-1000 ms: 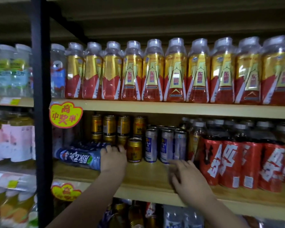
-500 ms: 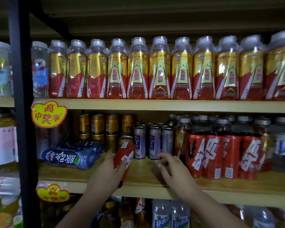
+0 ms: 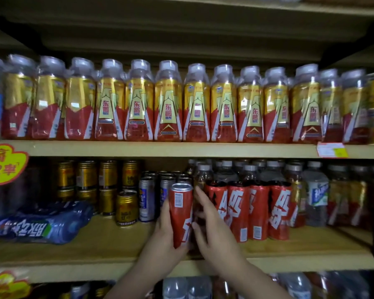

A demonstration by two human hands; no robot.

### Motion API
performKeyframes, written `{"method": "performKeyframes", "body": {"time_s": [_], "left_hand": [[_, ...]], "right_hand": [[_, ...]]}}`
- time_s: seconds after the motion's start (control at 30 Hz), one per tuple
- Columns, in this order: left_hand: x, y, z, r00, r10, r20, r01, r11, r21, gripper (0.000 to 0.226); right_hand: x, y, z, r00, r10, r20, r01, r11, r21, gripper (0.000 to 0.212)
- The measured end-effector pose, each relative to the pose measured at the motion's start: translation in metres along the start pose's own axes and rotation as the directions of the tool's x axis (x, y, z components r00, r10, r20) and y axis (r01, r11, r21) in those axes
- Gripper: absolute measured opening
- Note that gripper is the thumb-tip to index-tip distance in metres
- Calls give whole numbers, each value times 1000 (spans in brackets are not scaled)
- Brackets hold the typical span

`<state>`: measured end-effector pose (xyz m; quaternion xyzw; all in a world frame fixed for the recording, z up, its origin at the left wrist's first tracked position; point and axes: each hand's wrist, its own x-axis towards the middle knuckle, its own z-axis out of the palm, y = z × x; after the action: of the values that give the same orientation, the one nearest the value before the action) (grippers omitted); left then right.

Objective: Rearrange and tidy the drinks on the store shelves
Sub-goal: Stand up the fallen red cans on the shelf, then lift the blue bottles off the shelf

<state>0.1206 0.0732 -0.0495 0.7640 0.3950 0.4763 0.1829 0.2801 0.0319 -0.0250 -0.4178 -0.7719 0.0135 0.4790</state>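
Left hand (image 3: 162, 240) grips a red can (image 3: 181, 214), fingers wrapped round its lower half; can upright, base just above the middle shelf (image 3: 95, 244), immediately left of the row of red cans (image 3: 248, 210). Right hand (image 3: 216, 231) open, straight fingers against the can's right side. Silver cans (image 3: 146, 199) behind, gold cans (image 3: 126, 207) further left. Blue bottles (image 3: 39, 225) lie far left.

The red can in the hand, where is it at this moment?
In the head view, the red can is upright in the left hand at the middle shelf, just left of the red can row, right of the silver cans.
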Motion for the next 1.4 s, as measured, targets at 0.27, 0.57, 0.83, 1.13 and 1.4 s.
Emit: {"method": "performKeyframes", "body": {"time_s": [0.27,0.57,0.83,1.13,1.4], "left_hand": [[-4,6,-68,994,-90,-55,79,982,-171,64],[34,30,-69,994,-54,-94,32,974,-225,58],[64,33,-25,992,-33,-124,19,994,-111,56],[-9,-30,-137,916,-47,-399,113,983,145,53],[-28,-95,-236,561,-465,-685,669,742,44,87]], "right_hand": [[28,-15,3,981,-153,119,193,716,-670,86],[15,-13,29,978,205,32,-181,919,-351,92],[9,-22,29,931,364,7,-316,819,-479,90],[-6,-43,35,907,408,-105,-410,795,-447,37],[69,-114,153,979,-67,193,89,991,-102,40]]}}
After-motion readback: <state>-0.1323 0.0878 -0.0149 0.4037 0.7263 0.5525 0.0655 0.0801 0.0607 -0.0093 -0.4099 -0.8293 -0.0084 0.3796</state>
